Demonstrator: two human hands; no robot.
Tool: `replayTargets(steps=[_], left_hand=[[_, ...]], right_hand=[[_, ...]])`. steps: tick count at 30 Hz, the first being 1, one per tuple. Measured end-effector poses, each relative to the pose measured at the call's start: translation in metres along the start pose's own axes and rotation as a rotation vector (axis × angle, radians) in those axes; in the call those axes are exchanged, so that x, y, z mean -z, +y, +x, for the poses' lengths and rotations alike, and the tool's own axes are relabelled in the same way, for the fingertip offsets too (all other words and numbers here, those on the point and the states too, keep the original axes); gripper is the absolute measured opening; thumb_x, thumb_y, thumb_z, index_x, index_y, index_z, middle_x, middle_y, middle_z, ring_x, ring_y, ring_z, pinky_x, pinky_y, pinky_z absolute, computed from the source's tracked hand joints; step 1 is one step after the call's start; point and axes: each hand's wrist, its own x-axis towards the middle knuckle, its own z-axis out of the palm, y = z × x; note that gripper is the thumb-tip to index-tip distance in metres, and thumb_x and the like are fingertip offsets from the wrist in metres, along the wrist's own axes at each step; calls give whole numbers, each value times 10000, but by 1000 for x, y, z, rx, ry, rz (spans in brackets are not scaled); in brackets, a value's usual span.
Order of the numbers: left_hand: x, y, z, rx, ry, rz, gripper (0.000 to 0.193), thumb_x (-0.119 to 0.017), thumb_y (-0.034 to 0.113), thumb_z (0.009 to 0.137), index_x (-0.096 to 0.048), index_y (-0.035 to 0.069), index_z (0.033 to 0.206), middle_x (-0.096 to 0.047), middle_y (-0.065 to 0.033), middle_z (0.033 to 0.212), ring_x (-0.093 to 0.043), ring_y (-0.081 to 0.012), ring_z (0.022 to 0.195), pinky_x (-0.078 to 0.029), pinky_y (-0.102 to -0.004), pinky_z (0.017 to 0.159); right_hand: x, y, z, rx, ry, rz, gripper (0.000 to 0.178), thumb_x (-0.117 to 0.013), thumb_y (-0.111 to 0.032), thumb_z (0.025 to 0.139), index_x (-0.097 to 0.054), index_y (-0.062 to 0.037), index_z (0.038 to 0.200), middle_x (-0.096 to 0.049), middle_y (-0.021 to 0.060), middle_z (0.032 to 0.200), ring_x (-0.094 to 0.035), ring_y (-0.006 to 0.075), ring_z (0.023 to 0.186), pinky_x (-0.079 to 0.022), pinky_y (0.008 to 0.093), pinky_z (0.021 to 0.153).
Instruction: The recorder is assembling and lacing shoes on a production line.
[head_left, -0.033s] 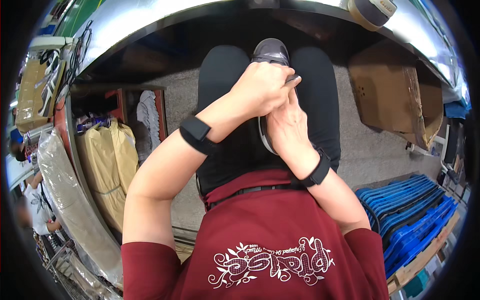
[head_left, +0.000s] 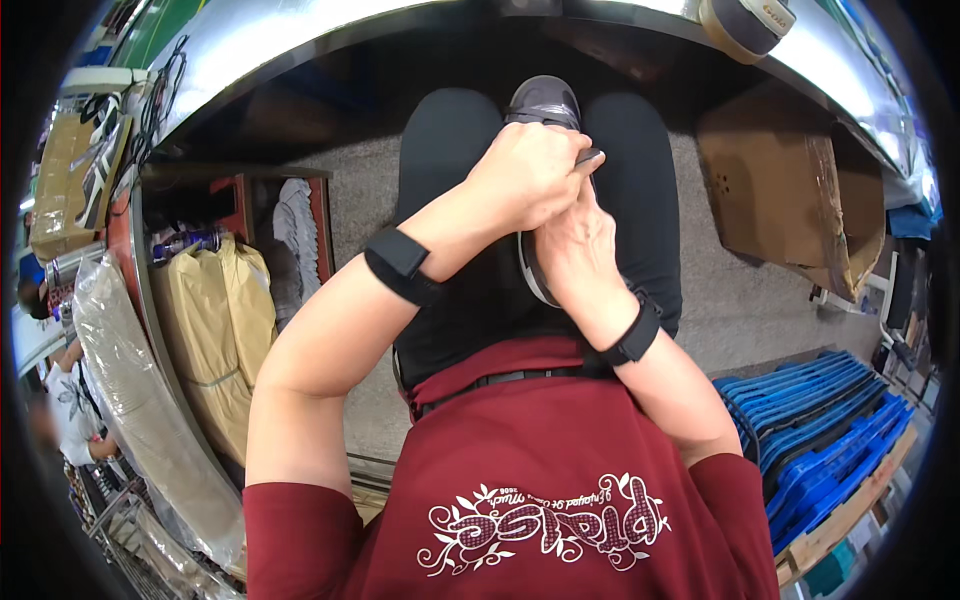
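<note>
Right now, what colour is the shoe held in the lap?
Dark grey shoe with a lighter sole edge; the head view shows it best.

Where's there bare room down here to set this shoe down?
Bare grey floor lies between your left leg and the red shelf, and again between your right leg and the cardboard box. Your lap is crowded: both hands grip the shoe.

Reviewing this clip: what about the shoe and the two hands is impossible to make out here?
- Head view: the middle of the dark shoe is covered by the left hand and right hand.
- Head view: the thin tool shows only its tip; the left hand hides the rest.
- Head view: the right hand's grip on the shoe is hidden beneath the hand.
</note>
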Motion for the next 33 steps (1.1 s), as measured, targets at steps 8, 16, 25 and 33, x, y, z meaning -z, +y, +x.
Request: replayTargets(steps=[8,16,25,33], left_hand=[[-13,-13,-28,-174,182,33,292,-591,190,882,-624,-36,1063,-651,-218,1036,-642,-353,945,-528,-390,831],[-44,-1,-52,-68,327,66,598,-602,-49,690,-491,-31,1277,-523,-222,1290,-484,-367,1240,-420,-409,1030],[-39,21,-47,-230,14,817,467,-505,169,777,-581,-152,1108,-601,-290,1142,-601,-356,1095,-465,-403,973],[19,-10,-47,167,39,-120,382,-621,22,686,-619,23,1068,-610,-164,1144,-579,-314,1088,-469,-363,943]], right_hand=[[-7,-4,-55,277,206,-265,414,-573,12,724,-563,101,1128,-562,287,1125,-597,363,999,-575,349,717],[32,23,-15,58,170,115,352,-614,-52,803,-568,78,1127,-640,175,841,-647,339,733,-531,386,667],[35,35,-16,98,-1,283,402,-510,-15,842,-513,76,1234,-633,262,853,-650,383,809,-520,414,712],[48,31,-7,-41,-144,359,382,-524,-32,872,-499,95,1232,-618,274,845,-633,400,810,-506,428,713]])
